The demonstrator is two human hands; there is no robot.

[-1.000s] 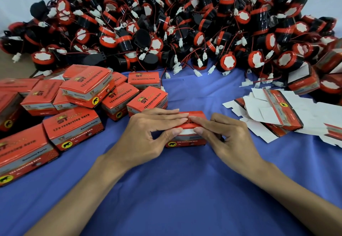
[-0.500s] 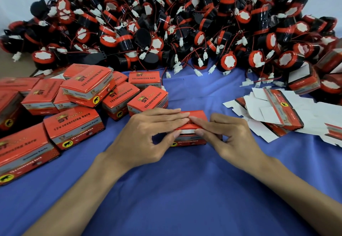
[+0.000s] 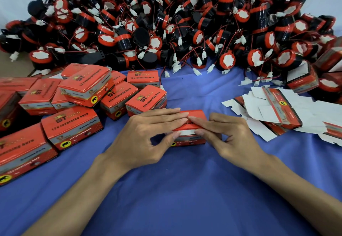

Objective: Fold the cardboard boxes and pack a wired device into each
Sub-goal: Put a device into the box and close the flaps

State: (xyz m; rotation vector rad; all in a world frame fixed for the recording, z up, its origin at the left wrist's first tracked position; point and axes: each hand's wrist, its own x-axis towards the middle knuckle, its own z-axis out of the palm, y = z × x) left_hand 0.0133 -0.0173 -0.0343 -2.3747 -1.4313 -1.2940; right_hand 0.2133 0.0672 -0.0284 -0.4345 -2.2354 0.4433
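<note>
Carton in hand: a small red carton printed like the others sits on the blue cloth in the centre, just in front of the closed ones.
Its lid: nearly down, with a white strip of the tuck flap showing along the front edge.
Its contents: hidden under the lid and fingers; I cannot tell what is inside.
Left hand: pinches the lid, straight fingers flat on top and thumb against the front edge.
Right hand: mirrors it, fingers on the lid and thumb at the flap; the fingertips of both hands meet over the middle.
Closed cartons: a heap on the left marked "12v reversing horn", some stacked on others, all shut, so their contents cannot be seen.
Loose reversing horns: a large pile of black and red horns across the back, with red wires and white plugs tangled among them, none in a carton.
Flat carton blanks: unfolded, fanned out to the right, mostly white side up.
Open carton: at the pile's right edge, with a white flap raised; its contents are unclear.
</note>
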